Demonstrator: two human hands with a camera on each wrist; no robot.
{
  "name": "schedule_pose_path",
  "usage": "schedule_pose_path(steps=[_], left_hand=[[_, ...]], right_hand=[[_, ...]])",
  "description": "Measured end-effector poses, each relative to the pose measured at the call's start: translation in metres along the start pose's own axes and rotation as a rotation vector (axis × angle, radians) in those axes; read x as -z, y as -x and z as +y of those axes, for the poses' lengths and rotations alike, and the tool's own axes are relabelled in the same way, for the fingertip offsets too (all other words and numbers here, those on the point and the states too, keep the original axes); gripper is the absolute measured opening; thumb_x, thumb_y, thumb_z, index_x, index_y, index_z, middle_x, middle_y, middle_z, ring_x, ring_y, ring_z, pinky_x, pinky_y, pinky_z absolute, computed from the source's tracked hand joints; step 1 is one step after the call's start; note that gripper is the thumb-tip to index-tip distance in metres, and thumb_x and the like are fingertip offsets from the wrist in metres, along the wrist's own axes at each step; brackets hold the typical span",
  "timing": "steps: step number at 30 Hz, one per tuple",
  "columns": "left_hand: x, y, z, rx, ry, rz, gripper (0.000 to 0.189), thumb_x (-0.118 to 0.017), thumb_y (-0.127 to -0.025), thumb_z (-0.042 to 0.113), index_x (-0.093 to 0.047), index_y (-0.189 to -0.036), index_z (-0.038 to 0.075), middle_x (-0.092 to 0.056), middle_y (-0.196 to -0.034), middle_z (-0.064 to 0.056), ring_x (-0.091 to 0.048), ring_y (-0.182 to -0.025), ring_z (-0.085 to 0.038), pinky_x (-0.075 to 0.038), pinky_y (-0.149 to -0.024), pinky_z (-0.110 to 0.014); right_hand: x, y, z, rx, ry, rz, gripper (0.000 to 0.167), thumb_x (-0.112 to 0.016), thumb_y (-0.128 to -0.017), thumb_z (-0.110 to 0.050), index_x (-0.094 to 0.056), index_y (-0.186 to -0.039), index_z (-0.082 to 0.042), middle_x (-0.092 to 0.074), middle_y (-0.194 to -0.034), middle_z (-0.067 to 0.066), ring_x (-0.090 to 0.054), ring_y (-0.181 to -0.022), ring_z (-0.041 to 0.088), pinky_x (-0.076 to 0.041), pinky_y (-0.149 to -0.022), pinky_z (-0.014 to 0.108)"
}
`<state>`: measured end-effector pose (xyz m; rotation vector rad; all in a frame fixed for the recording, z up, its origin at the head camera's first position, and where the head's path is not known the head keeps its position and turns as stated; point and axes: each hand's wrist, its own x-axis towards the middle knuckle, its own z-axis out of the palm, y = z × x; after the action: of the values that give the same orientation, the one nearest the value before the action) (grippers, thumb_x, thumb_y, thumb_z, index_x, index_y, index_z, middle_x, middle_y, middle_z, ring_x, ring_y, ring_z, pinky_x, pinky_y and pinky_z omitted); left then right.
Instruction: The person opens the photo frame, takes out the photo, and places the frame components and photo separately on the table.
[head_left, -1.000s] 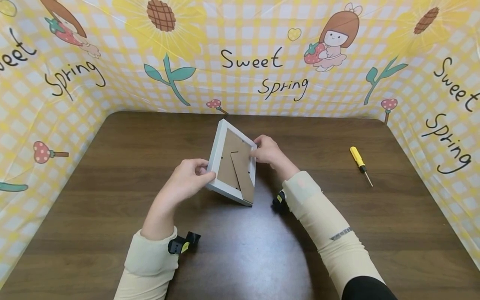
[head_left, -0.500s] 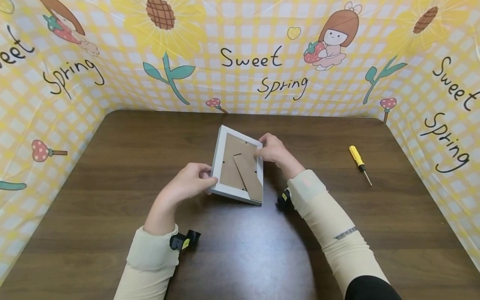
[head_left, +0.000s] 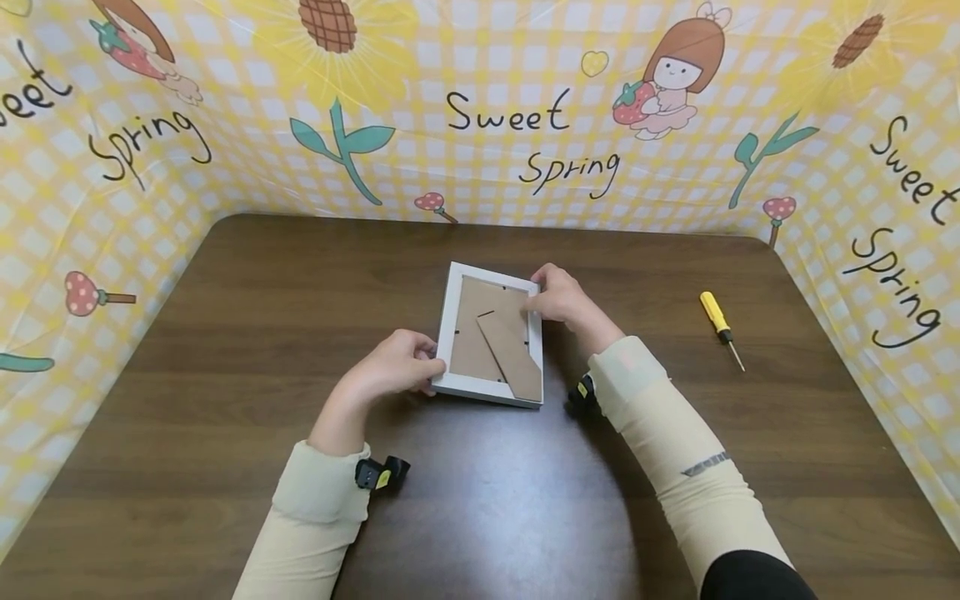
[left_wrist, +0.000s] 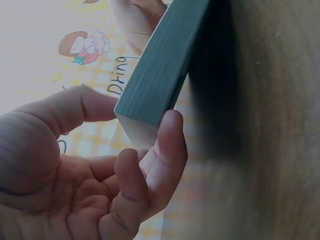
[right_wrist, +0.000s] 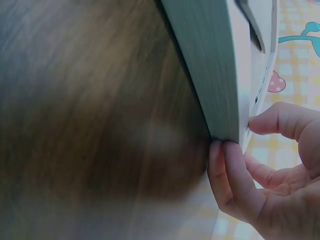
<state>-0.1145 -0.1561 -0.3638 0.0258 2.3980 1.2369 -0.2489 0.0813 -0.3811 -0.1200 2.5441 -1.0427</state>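
My left hand (head_left: 393, 364) pinches the lower-left corner of the picture frame (head_left: 472, 348), thumb on its back face and fingers curled beneath, the grip only as wide as the moulding is thick. My right hand (head_left: 568, 302) grips the other end of the diagonal, near the top of the right edge, thumb on the back and fingertips against the outer side. Neither hand is nearer, since both touch it. The frame sits just right of centre in the head view, back upward, its long axis running up the picture; whether its lower edge touches the worktop (head_left: 225, 375) I cannot tell. The brown stand (head_left: 516, 362) slants across the back to the lower-right corner. Farther out, well apart at the right of the head view, a yellow-handled screwdriver (head_left: 717, 318) lies tip toward the bottom, nearer my right hand.
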Motion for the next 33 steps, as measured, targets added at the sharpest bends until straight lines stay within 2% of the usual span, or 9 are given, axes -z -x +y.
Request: schedule_pose_path(steps=[5,10,15,18,21,26,28,33], left_hand=[[-0.006,-0.005,0.001,0.018,-0.005,0.014,0.027,-0.058,-0.096,0.019,-0.067,-0.102,-0.006,-0.061,-0.068,-0.004,-0.068,-0.064,-0.017,-0.054,-0.065,-0.030],[-0.014,-0.007,0.007,0.051,-0.042,0.056,0.027,-0.064,-0.095,0.024,-0.070,-0.099,-0.003,-0.068,-0.073,-0.009,-0.070,-0.062,-0.019,-0.056,-0.067,-0.033],[-0.020,-0.008,0.015,0.091,-0.145,0.146,0.031,-0.065,-0.095,0.030,-0.069,-0.082,0.002,-0.067,-0.068,-0.008,-0.070,-0.057,-0.020,-0.050,-0.061,-0.028],[-0.024,-0.009,0.019,0.114,-0.218,0.178,0.031,-0.063,-0.093,0.028,-0.065,-0.075,0.003,-0.066,-0.061,-0.008,-0.068,-0.054,-0.021,-0.046,-0.056,-0.028],[-0.027,-0.011,0.023,0.143,-0.292,0.194,0.026,-0.062,-0.088,0.026,-0.062,-0.075,0.004,-0.065,-0.058,-0.009,-0.065,-0.051,-0.021,-0.045,-0.051,-0.029],[-0.032,-0.015,0.025,0.170,-0.409,0.202,0.022,-0.062,-0.082,0.026,-0.059,-0.077,0.005,-0.058,-0.068,-0.008,-0.055,-0.058,-0.021,-0.041,-0.050,-0.030],[-0.033,-0.017,0.025,0.164,-0.435,0.202,0.023,-0.062,-0.082,0.027,-0.059,-0.077,0.005,-0.055,-0.073,-0.009,-0.051,-0.063,-0.022,-0.040,-0.052,-0.031],[-0.036,-0.019,0.024,0.170,-0.450,0.200,0.024,-0.062,-0.084,0.029,-0.061,-0.078,0.005,-0.060,-0.078,-0.011,-0.054,-0.066,-0.023,-0.042,-0.052,-0.033]], right_hand=[[0.003,-0.001,0.003,-0.002,0.015,0.006,0.048,-0.070,-0.088,-0.010,-0.046,-0.129,0.000,-0.053,-0.120,0.018,-0.054,-0.100,0.029,-0.050,-0.081,0.035],[0.006,-0.002,0.007,-0.002,0.003,0.000,0.046,-0.069,-0.088,-0.009,-0.047,-0.128,0.001,-0.052,-0.117,0.017,-0.053,-0.099,0.027,-0.050,-0.080,0.032],[0.007,-0.002,0.007,-0.003,0.007,-0.002,0.045,-0.069,-0.088,-0.008,-0.047,-0.127,0.001,-0.051,-0.117,0.017,-0.053,-0.101,0.027,-0.051,-0.083,0.033],[0.008,-0.001,0.006,0.002,0.019,-0.007,0.047,-0.070,-0.088,-0.008,-0.047,-0.127,0.002,-0.050,-0.115,0.016,-0.053,-0.099,0.026,-0.051,-0.081,0.031],[0.009,-0.001,0.005,0.008,0.039,-0.015,0.048,-0.072,-0.087,-0.009,-0.047,-0.127,0.001,-0.049,-0.110,0.014,-0.052,-0.095,0.025,-0.049,-0.077,0.030],[0.009,-0.002,0.005,0.019,0.105,-0.024,0.049,-0.073,-0.086,-0.012,-0.048,-0.127,0.000,-0.051,-0.110,0.014,-0.051,-0.097,0.027,-0.046,-0.081,0.034],[0.009,-0.001,0.004,0.017,0.126,-0.023,0.049,-0.072,-0.087,-0.013,-0.047,-0.127,0.000,-0.052,-0.113,0.015,-0.051,-0.099,0.028,-0.046,-0.084,0.037],[0.011,0.000,0.003,0.007,0.144,-0.019,0.049,-0.070,-0.088,-0.013,-0.046,-0.129,-0.001,-0.053,-0.119,0.017,-0.052,-0.102,0.029,-0.047,-0.088,0.040]])
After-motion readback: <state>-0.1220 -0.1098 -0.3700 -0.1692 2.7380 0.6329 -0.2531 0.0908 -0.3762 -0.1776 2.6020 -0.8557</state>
